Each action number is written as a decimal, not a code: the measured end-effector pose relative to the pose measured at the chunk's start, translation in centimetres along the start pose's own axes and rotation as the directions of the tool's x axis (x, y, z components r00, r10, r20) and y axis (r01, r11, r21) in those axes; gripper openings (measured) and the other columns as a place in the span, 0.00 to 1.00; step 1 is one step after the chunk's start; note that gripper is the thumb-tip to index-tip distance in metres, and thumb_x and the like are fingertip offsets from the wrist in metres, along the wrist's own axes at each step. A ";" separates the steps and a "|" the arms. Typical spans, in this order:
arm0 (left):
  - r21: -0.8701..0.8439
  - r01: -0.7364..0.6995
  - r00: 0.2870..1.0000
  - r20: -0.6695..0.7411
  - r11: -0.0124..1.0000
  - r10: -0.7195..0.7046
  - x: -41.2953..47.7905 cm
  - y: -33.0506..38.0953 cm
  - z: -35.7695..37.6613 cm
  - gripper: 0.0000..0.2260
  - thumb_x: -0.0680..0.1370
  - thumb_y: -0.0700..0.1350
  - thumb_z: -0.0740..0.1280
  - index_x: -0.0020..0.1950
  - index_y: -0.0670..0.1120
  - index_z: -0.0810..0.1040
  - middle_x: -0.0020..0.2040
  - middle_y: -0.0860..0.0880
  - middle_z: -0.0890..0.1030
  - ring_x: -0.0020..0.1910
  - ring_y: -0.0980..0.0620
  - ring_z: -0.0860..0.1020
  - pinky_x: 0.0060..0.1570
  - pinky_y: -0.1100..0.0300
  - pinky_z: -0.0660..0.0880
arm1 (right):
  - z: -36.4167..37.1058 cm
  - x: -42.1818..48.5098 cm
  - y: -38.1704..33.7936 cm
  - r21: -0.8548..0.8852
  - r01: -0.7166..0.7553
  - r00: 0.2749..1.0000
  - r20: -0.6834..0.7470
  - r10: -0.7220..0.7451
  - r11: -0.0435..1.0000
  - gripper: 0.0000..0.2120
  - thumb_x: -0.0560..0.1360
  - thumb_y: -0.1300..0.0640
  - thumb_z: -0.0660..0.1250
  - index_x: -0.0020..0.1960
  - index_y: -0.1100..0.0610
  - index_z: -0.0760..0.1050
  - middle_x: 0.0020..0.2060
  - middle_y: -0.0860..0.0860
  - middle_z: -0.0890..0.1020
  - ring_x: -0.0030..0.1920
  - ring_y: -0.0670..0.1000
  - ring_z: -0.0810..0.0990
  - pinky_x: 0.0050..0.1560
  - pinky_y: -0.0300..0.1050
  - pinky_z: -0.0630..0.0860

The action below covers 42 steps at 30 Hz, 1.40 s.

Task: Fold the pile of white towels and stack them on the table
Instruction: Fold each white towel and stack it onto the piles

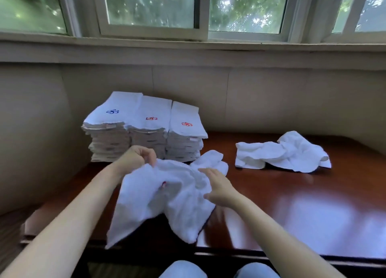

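Note:
A crumpled white towel (pixel 167 202) hangs in front of me over the near edge of the dark wooden table (pixel 302 204). My left hand (pixel 137 157) grips its upper left edge with curled fingers. My right hand (pixel 217 189) is against the towel's right side with fingers extended, and I cannot tell whether it holds the cloth. Three stacks of folded white towels (pixel 144 129) with blue and red embroidered marks stand at the table's back left. A small pile of unfolded white towels (pixel 286 152) lies at the back right.
A padded beige wall (pixel 271 93) and a window sill run behind the table. A beige cushion (pixel 31 131) is at the left. My knees in light jeans (pixel 183 270) show below the table's front edge.

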<state>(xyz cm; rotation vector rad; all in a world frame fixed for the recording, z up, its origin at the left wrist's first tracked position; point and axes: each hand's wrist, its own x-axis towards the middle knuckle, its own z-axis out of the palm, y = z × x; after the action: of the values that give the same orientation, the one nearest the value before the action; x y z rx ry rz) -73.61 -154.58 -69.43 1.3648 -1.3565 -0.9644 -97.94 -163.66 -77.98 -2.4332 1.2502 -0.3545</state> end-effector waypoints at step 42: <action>0.887 0.258 0.838 -0.007 0.384 -0.546 4.5 -8.1 1.9 0.04 0.69 0.38 0.61 0.41 0.47 0.71 0.37 0.47 0.76 0.25 0.52 0.70 0.24 0.68 0.65 | -4.6 -0.6 4.5 -0.560 -0.072 0.812 0.448 0.375 0.825 0.18 0.71 0.63 0.59 0.58 0.60 0.77 0.57 0.55 0.77 0.52 0.56 0.76 0.44 0.44 0.70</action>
<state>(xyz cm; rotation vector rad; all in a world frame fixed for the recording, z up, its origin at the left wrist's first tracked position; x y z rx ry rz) -73.15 -159.73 -77.36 2.5341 -1.9111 -0.8004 -103.30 -166.58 -75.90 -2.4590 1.4717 0.8110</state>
